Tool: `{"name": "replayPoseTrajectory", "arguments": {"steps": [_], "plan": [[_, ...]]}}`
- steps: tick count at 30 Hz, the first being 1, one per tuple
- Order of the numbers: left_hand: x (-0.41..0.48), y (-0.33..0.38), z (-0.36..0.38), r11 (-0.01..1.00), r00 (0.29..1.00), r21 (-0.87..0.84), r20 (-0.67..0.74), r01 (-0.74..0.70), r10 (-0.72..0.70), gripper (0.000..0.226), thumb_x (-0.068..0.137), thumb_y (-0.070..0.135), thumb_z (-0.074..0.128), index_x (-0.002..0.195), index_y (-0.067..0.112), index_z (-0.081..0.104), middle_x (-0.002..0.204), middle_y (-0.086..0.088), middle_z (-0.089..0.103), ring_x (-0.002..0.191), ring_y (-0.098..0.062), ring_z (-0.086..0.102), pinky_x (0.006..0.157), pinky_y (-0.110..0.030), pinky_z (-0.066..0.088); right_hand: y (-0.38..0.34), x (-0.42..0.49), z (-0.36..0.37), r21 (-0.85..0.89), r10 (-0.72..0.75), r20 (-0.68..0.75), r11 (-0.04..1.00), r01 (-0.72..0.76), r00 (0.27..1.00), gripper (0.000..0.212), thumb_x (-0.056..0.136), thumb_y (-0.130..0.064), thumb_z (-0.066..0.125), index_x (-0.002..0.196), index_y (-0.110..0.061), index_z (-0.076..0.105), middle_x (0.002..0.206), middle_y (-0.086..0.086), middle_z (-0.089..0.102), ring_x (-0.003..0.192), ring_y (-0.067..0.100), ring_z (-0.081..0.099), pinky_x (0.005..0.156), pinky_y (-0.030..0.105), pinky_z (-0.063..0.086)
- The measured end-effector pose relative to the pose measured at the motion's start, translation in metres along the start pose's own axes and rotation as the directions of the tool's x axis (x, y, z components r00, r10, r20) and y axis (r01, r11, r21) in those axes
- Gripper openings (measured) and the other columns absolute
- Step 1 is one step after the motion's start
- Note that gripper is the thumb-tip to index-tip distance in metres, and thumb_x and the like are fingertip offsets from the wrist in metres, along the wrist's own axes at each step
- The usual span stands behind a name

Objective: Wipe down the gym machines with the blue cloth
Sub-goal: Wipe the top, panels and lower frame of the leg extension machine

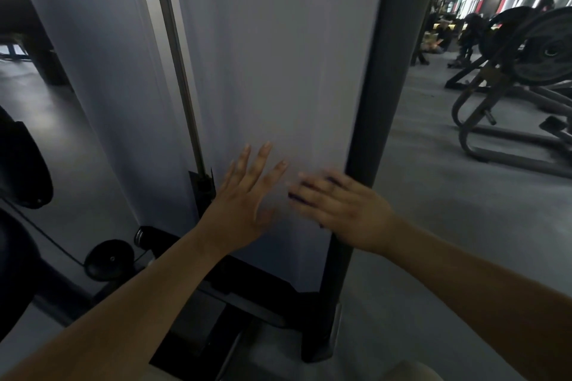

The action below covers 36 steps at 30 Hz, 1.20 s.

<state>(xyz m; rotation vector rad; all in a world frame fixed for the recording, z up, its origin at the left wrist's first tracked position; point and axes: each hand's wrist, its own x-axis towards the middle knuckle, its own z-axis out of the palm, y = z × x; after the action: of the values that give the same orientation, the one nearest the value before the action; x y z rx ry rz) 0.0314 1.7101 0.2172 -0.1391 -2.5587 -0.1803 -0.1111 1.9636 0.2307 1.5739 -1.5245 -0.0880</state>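
Blue cloth sits under the right hand, pinned flat against the pale grey panel of the gym machine, low down and just left of the dark upright post. The cloth is mostly hidden: only dark blue slivers show between the fingers and past the fingertips. Right grip is not wrapped round it; the fingers look extended and pressing, palm to the panel (that hand is motion-blurred, so finer finger detail can't be told). Left hand lies just beside it on the same panel, fingers straight and splayed, pointing up, holding nothing, palm on or very near the surface of the panel. The two hands are close but apart. Both forearms are bare. Left of the panel a thin metal rod runs down into a black fitting. The machine's black base sits below the panel on the grey floor. A round black disc lies low at left. At right, well apart, stands another machine with a large weight plate on a curved frame. Far background is dim and blurred.
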Motion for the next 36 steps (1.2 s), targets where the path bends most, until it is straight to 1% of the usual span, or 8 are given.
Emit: {"name": "replayPoseTrajectory", "arguments": {"steps": [3,6,9,14,19,24,30,36], "plan": [[-0.005,-0.001,0.002,1.0,0.999,-0.002,0.033,0.015,-0.015,0.092,0.106,0.043,0.067,0.176,0.032,0.007,0.183,0.004,-0.015,0.168,-0.03,-0.017,0.132,-0.069,0.015,-0.005,-0.008,0.003,-0.004,0.178,-0.057,0.984,-0.179,0.982,0.064,0.104,-0.016,0.061,0.166,-0.021,0.045,0.176,0.005,0.032,0.164,0.031,0.028,0.132,0.058,0.022],[-0.013,-0.003,0.008,1.0,0.999,0.01,0.051,0.012,-0.012,0.088,0.107,0.042,0.066,0.176,0.031,0.012,0.183,0.005,-0.014,0.169,-0.029,-0.014,0.131,-0.069,0.018,-0.036,-0.041,0.025,-0.052,0.047,0.065,0.998,-0.044,0.997,0.066,0.106,-0.027,0.062,0.168,-0.022,0.039,0.179,0.001,0.025,0.165,0.027,0.025,0.134,0.056,0.014],[-0.024,-0.009,0.015,0.999,0.997,0.047,0.08,0.009,-0.013,0.09,0.107,0.042,0.065,0.176,0.033,0.008,0.183,0.007,-0.015,0.169,-0.025,-0.012,0.133,-0.066,0.017,-0.04,-0.051,0.03,-0.054,-0.103,0.182,0.992,0.115,0.978,0.071,0.105,-0.014,0.052,0.171,-0.02,0.03,0.181,0.001,0.017,0.166,0.026,0.019,0.135,0.055,0.006],[-0.038,-0.014,0.032,0.997,0.99,0.059,0.131,0.044,-0.051,0.098,0.107,0.043,0.066,0.174,0.039,-0.005,0.181,0.011,-0.021,0.169,-0.021,-0.016,0.135,-0.062,0.012,-0.04,-0.032,0.028,-0.079,0.159,0.032,0.985,-0.156,0.987,0.063,0.108,-0.017,0.044,0.17,-0.024,0.034,0.179,0.0,0.024,0.165,0.027,0.023,0.134,0.058,0.011],[-0.044,-0.016,0.04,0.996,0.99,0.081,0.125,0.048,-0.058,0.099,0.106,0.043,0.066,0.174,0.039,-0.007,0.181,0.009,-0.021,0.168,-0.022,-0.016,0.136,-0.06,0.008,-0.059,-0.047,0.04,-0.054,-0.13,0.21,0.988,0.144,0.969,0.062,0.107,-0.017,0.052,0.168,-0.018,0.039,0.181,0.001,0.019,0.167,0.026,0.018,0.135,0.056,0.0],[-0.045,-0.023,0.044,0.991,0.992,0.115,0.101,0.065,-0.076,0.098,0.106,0.043,0.065,0.175,0.036,-0.005,0.182,0.01,-0.017,0.169,-0.019,-0.012,0.135,-0.062,0.007,-0.034,-0.011,0.022,-0.111,0.159,0.039,0.982,-0.154,0.986,0.063,0.106,-0.017,0.052,0.168,-0.021,0.04,0.179,0.003,0.023,0.166,0.029,0.02,0.134,0.059,0.006],[-0.048,-0.025,0.049,0.982,0.994,0.157,-0.018,0.108,-0.106,0.092,0.106,0.039,0.065,0.176,0.034,0.005,0.184,0.006,-0.006,0.17,-0.024,0.0,0.134,-0.061,0.014,-0.068,-0.033,0.048,0.028,-0.21,0.265,0.977,0.21,0.941,0.05,0.112,-0.01,0.052,0.162,-0.01,0.047,0.18,0.009,0.021,0.167,0.033,0.017,0.136,0.051,0.017],[-0.06,-0.042,0.064,0.976,0.98,0.085,-0.014,0.201,-0.201,0.093,0.107,0.038,0.064,0.175,0.039,0.0,0.183,0.008,-0.011,0.17,-0.023,-0.003,0.135,-0.061,0.013,-0.044,0.025,0.014,-0.059,0.094,0.157,0.995,-0.085,0.983,0.046,0.115,-0.009,0.026,0.152,-0.004,0.053,0.172,0.018,0.038,0.163,0.039,0.025,0.135,0.05,0.02]]}}
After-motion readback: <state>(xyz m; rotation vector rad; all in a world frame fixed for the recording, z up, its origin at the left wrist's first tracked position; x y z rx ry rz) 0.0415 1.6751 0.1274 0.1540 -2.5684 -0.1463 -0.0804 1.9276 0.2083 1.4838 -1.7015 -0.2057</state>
